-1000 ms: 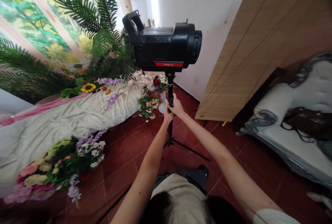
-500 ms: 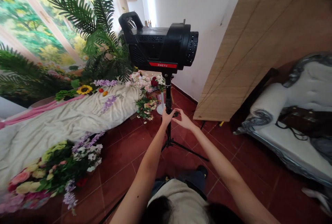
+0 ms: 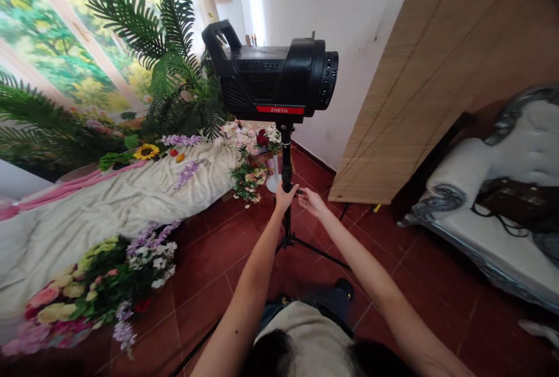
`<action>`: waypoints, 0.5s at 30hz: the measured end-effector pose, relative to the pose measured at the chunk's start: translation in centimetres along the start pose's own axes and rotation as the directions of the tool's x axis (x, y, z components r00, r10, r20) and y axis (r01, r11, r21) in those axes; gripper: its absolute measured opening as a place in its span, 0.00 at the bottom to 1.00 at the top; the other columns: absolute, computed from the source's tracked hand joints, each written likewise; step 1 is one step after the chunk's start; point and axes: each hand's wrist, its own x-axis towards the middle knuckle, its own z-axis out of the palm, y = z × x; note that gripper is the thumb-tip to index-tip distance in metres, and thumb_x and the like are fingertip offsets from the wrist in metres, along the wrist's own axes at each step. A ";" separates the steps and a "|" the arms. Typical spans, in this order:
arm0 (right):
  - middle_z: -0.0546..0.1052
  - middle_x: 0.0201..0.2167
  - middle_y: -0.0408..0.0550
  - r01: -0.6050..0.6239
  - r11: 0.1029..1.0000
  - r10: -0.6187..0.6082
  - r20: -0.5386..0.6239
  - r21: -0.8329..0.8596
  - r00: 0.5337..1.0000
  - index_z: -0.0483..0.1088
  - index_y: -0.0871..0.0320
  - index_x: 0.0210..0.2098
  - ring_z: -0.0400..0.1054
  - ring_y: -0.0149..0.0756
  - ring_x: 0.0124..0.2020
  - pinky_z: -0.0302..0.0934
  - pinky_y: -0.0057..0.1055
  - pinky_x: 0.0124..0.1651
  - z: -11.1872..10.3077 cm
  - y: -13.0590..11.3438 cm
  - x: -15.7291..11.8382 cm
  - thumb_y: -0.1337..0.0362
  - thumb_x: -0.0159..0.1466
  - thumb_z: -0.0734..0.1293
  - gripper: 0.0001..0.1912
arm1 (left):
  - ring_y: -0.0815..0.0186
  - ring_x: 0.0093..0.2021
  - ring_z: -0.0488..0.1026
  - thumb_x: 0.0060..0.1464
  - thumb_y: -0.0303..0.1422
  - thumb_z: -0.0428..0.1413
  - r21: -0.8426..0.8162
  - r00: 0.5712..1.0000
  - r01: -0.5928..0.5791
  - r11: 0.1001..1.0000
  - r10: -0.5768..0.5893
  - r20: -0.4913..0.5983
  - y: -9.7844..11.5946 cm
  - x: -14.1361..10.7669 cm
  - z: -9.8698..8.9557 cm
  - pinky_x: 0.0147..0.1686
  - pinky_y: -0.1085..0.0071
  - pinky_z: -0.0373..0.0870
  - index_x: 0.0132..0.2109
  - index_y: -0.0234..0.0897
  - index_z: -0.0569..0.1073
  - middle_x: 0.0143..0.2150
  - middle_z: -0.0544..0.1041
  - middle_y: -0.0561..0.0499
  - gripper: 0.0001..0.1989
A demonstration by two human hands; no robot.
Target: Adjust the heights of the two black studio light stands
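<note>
A black studio light (image 3: 266, 83) stood at the far middle of the scene, mounted on top of a dark upright stand (image 3: 286, 161). Its carrying handle was at the left, its round, perforated front end faced right, and a red strip (image 3: 279, 110) along its lower side read "ZHEYU". The left hand (image 3: 285, 198) was closed around the stand, well below the light, with the thumb toward the right. Just to the right of it, the right hand (image 3: 311, 202) had its fingers curled in and was pinching a small dark knob (image 3: 299, 191) that stuck out from the stand. Lower down, thin tripod legs (image 3: 321, 250) spread over the red tiled floor (image 3: 209, 260).

To the left lay a rumpled cream blanket (image 3: 196, 173), with a sunflower (image 3: 147, 151) and sprigs of purple blossom near its far edge. A large mixed bouquet (image 3: 96, 289) sat at the near left, and palm fronds (image 3: 174, 39) rose at the far left in front of a bright leafy scene. A woven blind (image 3: 375, 132) hung at the right of the light. Farther right stood a pale tufted sofa (image 3: 458, 167) with silver trim, and a dark bag (image 3: 513, 208) rested on its seat.
</note>
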 end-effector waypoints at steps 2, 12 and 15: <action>0.72 0.20 0.44 -0.067 0.997 0.066 0.036 0.035 0.997 0.65 0.57 0.32 0.67 0.29 0.20 0.65 0.28 0.29 0.1 -0.1 -0.2 0.60 0.62 0.59 0.08 | 0.69 0.29 0.69 0.38 0.40 0.63 0.010 1.000 -0.002 1.000 0.002 -0.007 -0.2 0.1 0.0 0.34 0.70 0.68 0.30 0.35 0.68 0.26 0.71 0.54 0.16; 0.70 0.21 0.39 0.387 0.730 -0.419 0.079 -0.563 0.905 0.64 0.55 0.27 0.65 0.32 0.24 0.59 0.26 0.28 -1.1 0.8 -1.1 0.44 0.58 0.60 0.20 | 0.68 0.29 0.70 0.39 0.39 0.63 0.014 1.000 0.004 1.000 -0.003 -0.002 0.0 0.0 0.0 0.32 0.71 0.69 0.33 0.35 0.69 0.28 0.72 0.53 0.16; 0.71 0.21 0.41 0.329 0.777 -0.366 0.040 -0.537 0.930 0.64 0.55 0.26 0.65 0.33 0.23 0.59 0.27 0.27 -0.8 0.8 -0.9 0.43 0.58 0.59 0.21 | 0.68 0.28 0.70 0.39 0.38 0.63 0.017 1.000 -0.004 1.000 0.004 -0.008 0.3 -0.1 0.0 0.32 0.71 0.68 0.32 0.36 0.69 0.27 0.72 0.53 0.15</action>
